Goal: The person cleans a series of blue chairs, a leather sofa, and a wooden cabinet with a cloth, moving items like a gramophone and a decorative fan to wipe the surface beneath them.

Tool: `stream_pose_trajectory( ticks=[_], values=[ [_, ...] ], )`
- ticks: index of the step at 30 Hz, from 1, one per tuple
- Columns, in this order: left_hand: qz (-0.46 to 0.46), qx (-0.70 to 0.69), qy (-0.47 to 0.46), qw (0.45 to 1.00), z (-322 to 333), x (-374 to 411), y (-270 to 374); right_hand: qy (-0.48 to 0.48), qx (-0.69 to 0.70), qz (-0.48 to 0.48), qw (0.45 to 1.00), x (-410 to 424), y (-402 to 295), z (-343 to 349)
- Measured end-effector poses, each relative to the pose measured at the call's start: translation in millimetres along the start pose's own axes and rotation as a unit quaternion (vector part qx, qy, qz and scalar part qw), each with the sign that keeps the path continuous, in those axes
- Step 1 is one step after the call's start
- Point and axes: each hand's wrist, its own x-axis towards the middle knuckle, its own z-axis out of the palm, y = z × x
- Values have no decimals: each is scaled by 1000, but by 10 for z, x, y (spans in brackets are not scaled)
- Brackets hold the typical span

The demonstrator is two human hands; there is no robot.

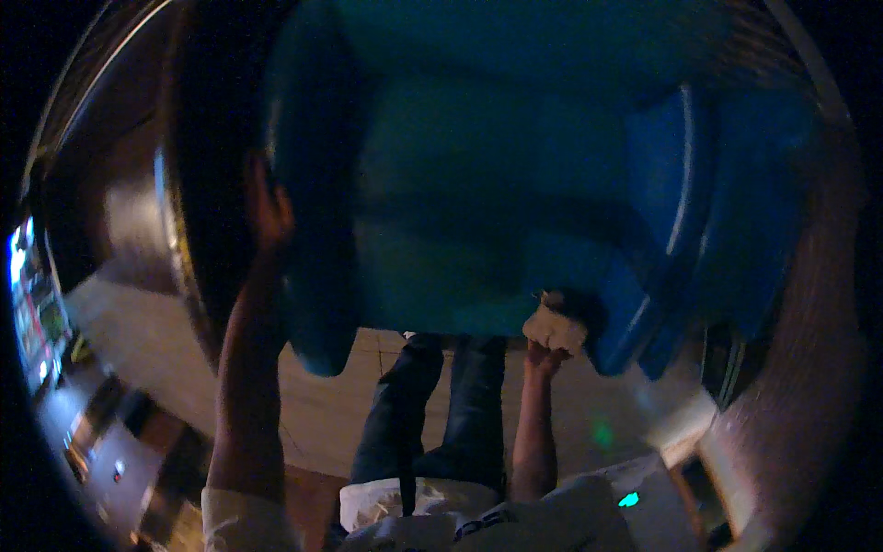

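Note:
A blue-green armchair (448, 276), smooth and dimly lit, fills the space before me. My left hand (270, 210) is at the outer side of its left armrest (321, 276), with the fingers spread and nothing visible in them. A crumpled beige cloth (555, 330) is held in my right hand (546, 355). Cloth and hand are at the front edge of the seat, close to the inner side of the right armrest (614, 317). A small dark patch beside the cloth is too dim to make out.
Light floor tiles (324, 407) lie under my legs (428, 414). A brown surface (821, 310) curves along the right side. Far left stands a brightly lit, blurred area (34, 310) with unclear objects. Dark furniture (214, 172) rises left of the armchair.

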Motion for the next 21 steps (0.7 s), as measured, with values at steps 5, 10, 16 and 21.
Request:
stream_pose_trajectory(
  ticks=[5, 10, 16, 21],
  values=[
    [-49, 32, -28, 998, -101, 114, 206, -102, -111, 80, 985, -159, 82, 594],
    [-76, 44, -32, 996, -131, 124, 279, -395, -727, -282, 486, -79, 243, 1676],
    [-112, -3, -52, 992, -147, 119, 318, -602, -446, -153, 644, -452, 666, 3488],
    [-114, 1, -58, 992, -144, 152, 319, -705, -350, -261, 559, -1222, 1144, 5043]
  ],
)
